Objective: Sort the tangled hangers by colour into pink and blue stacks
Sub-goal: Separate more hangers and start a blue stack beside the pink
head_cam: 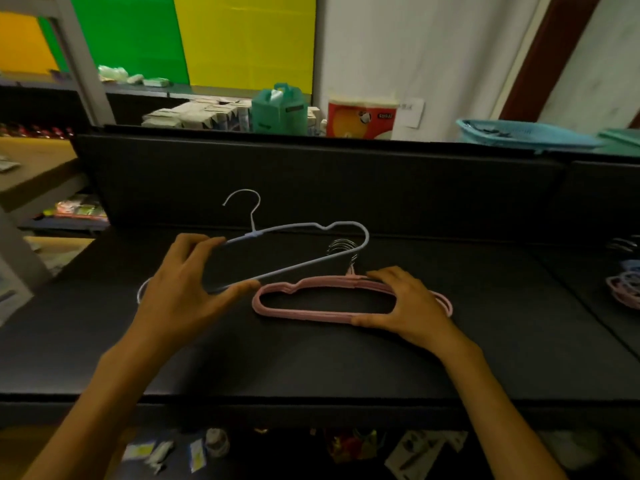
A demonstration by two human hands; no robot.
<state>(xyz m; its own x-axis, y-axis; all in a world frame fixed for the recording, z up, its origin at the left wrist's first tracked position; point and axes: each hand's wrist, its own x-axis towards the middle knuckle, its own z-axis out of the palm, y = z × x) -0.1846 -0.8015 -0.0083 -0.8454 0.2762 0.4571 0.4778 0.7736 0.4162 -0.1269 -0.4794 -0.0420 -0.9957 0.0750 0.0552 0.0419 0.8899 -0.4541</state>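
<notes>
One blue hanger (304,252) is gripped by the left hand (180,285), tilted above the black table (311,358); one pink stack (311,303), count unclear, is held flat between right hand (408,306) thumb and fingers; more hangers (627,289) lie far right.

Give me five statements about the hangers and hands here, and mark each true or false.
1. The left hand holds a pale blue wire hanger. True.
2. The right hand grips a green hanger. False: it holds the stack of pink hangers.
3. The pink stack lies flat on the black tabletop. True.
4. The blue hanger lies flat beneath the pink stack. False: it is lifted, tilted.
5. A blue plastic basket sits far right. True.
</notes>
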